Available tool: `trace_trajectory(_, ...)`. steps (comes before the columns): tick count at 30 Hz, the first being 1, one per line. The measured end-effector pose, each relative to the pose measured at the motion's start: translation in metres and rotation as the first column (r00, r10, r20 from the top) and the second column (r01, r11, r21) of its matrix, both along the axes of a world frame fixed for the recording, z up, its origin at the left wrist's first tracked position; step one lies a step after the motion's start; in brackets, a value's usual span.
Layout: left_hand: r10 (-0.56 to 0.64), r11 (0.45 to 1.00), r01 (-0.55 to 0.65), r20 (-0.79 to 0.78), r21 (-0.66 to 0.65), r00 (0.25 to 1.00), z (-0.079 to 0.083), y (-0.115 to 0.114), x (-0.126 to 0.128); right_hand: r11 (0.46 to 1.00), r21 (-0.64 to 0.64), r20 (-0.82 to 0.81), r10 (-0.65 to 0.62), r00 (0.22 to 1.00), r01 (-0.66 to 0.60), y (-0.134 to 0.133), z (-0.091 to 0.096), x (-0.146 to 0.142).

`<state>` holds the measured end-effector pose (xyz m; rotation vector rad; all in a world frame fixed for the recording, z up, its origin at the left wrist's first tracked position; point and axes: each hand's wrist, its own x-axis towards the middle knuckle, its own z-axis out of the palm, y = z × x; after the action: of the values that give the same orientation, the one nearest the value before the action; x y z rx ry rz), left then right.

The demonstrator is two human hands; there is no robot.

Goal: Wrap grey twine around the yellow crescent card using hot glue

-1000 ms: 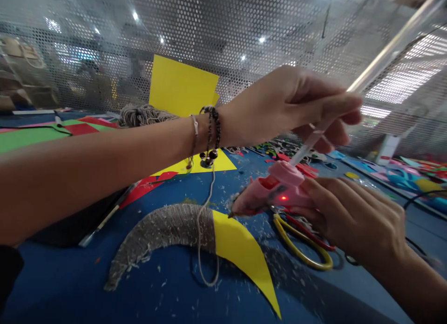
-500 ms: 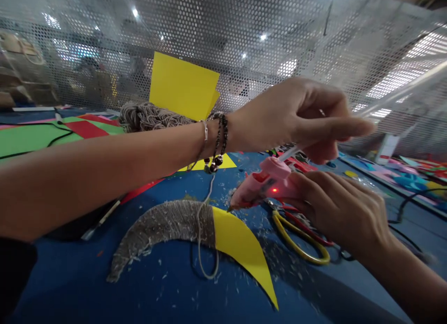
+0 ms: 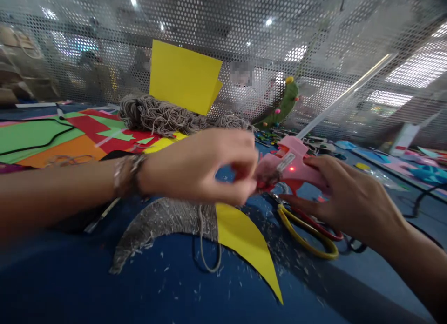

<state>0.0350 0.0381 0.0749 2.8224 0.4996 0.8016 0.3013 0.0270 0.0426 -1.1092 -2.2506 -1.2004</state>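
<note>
In my right hand point(image 3: 352, 198) is a pink hot glue gun point(image 3: 296, 168) with a lit red light; a long clear glue stick point(image 3: 344, 98) juts from its back. My left hand point(image 3: 206, 165), blurred, is half curled near the gun's nozzle, thumb apart from the fingers and nothing visible between them. The nozzle tip is hidden behind it. Below lies a yellow crescent cutout point(image 3: 247, 240), its left part wrapped in grey yarn point(image 3: 167, 221). A loose loop of yarn point(image 3: 209, 263) hangs off the wrapped edge.
Yellow- and red-handled scissors or pliers point(image 3: 310, 235) lie under the gun. Behind are a grey yarn skein point(image 3: 157, 114), a folded yellow sheet point(image 3: 185, 77) and coloured paper point(image 3: 31, 135). A green cactus-like piece point(image 3: 284, 107) leans by the perforated metal screen point(image 3: 209, 16). Fibre scraps dot the blue table.
My left hand has left the back of the glue gun and moved down and left, to near its nozzle. The gun has shifted up and right, away from the yellow cutout.
</note>
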Motion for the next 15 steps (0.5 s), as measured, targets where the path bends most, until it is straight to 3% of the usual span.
trace_trajectory(3,-0.121,0.986,0.142,-0.218,0.084,0.968,-0.024,-0.021,-0.017,0.999,-0.050,-0.008,0.009,1.000,-0.009,0.003,-0.004,0.002)
trace_trajectory(6,-0.039,0.971,0.121,-0.363,0.206,0.931,-0.051,-0.031,-0.026,0.994,-0.098,-0.017,0.049,0.999,-0.051,0.005,-0.006,0.003)
trace_trajectory(10,-0.020,0.974,0.092,-0.324,0.208,0.946,-0.072,-0.030,-0.033,0.974,-0.197,-0.016,0.106,0.994,-0.108,0.006,-0.012,0.000)
trace_trajectory(15,-0.036,0.996,0.052,-0.214,0.069,0.976,-0.079,-0.029,-0.032,0.945,-0.282,0.004,0.174,0.985,-0.166,0.007,-0.023,-0.005)
